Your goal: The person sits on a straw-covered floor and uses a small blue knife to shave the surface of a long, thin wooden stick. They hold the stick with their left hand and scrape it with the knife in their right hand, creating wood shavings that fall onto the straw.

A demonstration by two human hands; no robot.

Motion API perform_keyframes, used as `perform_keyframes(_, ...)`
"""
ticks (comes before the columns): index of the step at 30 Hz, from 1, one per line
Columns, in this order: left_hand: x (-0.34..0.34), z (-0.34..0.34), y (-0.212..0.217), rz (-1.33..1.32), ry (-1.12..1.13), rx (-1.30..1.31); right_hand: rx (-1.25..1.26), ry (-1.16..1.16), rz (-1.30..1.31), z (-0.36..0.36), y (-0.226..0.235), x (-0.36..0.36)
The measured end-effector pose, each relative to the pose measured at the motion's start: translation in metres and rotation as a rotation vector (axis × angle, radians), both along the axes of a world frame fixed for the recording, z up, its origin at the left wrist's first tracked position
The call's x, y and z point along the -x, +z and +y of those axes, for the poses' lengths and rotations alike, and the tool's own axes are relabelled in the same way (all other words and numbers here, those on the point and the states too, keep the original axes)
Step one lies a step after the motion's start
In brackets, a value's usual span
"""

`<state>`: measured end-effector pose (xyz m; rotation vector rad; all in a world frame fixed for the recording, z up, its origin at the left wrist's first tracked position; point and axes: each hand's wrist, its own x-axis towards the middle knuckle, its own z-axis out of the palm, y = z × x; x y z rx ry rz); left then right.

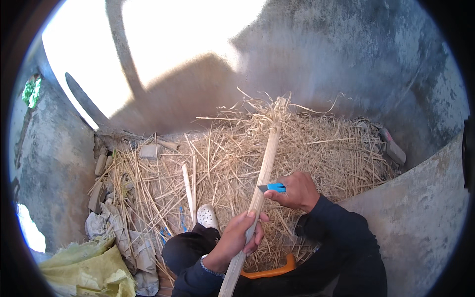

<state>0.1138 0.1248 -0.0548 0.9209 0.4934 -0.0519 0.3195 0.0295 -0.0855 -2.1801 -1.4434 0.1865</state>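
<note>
Head view is giving me a clean look from afar: the wooden stick [267, 156] is running up from the lower edge, leaning slightly right, its far end bristling with pale curled shavings [262, 113] over the straw bed [326, 153]. The left hand [241, 233] is gripping the stick below its middle, fingers wrapping around the shaft and thumb lying along the top. The right hand [300, 190] is closing around the blue knife [275, 187], thumb near the front of the handle, and the dark blade is sitting across the stick's right side, just above the left hand. I'm judging this as a shaving stroke, so I'm looking for a shallow blade angle, with the edge skimming along the grain rather than digging in. I'm also wanting the cut directed toward the far end, away from those left fingertips, because the gap there is looking small. Light, even pressure is seeming wiser than force; a deep bite could be splitting the wood or snapping the thin blade. Whether the edge is biting yet, I'm not able to tell. Down low, the orange handle [271, 272] is lying near the legs, so I'm favouring strokes that are staying well above it.
</note>
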Motion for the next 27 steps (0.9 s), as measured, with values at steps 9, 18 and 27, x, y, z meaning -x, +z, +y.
perform_keyframes(9,-0.002,-0.003,0.002,-0.006,-0.023,0.058,-0.076,-0.045,-0.062,0.004,0.003,-0.022)
perform_keyframes(18,0.001,-0.012,0.006,-0.032,-0.048,0.138,-0.118,-0.249,-0.158,0.006,-0.023,-0.095)
perform_keyframes(27,-0.012,-0.012,-0.031,-0.06,-0.077,0.316,0.039,-0.34,0.832,0.006,-0.032,-0.126)
